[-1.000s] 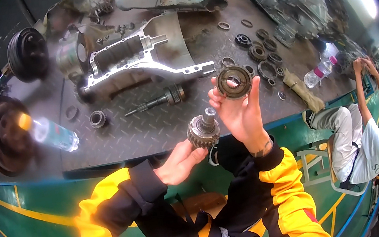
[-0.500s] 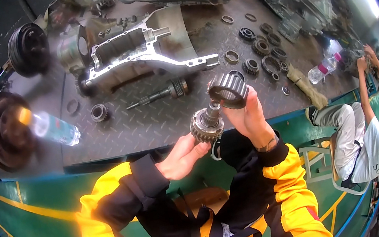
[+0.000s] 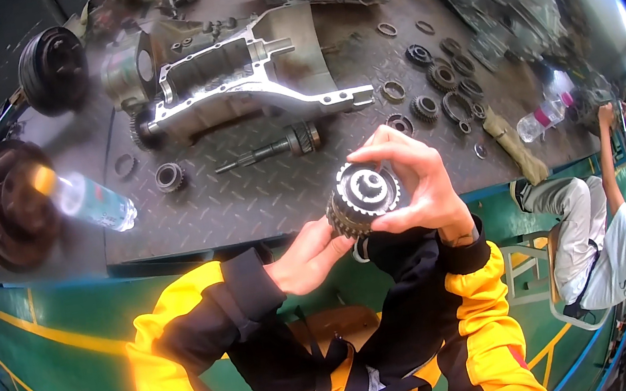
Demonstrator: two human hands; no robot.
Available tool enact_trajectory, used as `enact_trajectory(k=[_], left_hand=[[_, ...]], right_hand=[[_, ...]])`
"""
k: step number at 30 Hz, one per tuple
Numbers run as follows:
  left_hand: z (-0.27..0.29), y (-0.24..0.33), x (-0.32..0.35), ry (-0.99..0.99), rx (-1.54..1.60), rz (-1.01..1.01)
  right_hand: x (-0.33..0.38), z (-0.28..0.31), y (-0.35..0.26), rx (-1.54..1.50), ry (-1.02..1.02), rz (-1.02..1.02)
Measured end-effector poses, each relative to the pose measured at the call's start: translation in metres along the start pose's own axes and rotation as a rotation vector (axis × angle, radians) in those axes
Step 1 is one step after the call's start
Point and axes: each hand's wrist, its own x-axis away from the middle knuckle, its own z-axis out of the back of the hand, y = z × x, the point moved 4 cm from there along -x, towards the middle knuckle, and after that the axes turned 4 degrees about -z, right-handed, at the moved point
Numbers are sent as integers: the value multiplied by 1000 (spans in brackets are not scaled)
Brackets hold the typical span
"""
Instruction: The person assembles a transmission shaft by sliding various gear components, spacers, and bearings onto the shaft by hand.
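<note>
Just past the table's front edge, my left hand (image 3: pixel 308 257) grips the lower part of a gear shaft (image 3: pixel 370 184), whose round end points up toward me. A toothed gear (image 3: pixel 345 190) now sits around that shaft, and my right hand (image 3: pixel 426 182) has its fingers and thumb curled about the gear's right side. Below it, part of a second toothed ring (image 3: pixel 343 225) shows beside my left fingers. The shaft's far end is hidden by my hands. On the table beyond lies another splined shaft with a gear (image 3: pixel 274 149).
An opened gearbox housing (image 3: pixel 248 84) lies mid-table. Loose gears and rings (image 3: pixel 441 77) cluster to the right, near a cloth roll (image 3: pixel 514 145) and a water bottle (image 3: pixel 546 118). Another bottle (image 3: pixel 95 202) lies left by a rusty drum (image 3: pixel 11 208). A seated person (image 3: pixel 607 240) works at far right.
My right hand has brought the gear down and left onto the shaft; before, it was held apart above the shaft's end. My left hand keeps its grip, and the view has shifted slightly.
</note>
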Motion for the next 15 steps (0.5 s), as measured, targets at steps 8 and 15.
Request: enact_trajectory(k=[8,15], left_hand=[[2,1,-3,44,-20,-26],[-2,-4,-3,95,140,77]], right_hand=[[-3,-4,6,40,-30,-34],[-1,-5,21,-120,-42,-236]])
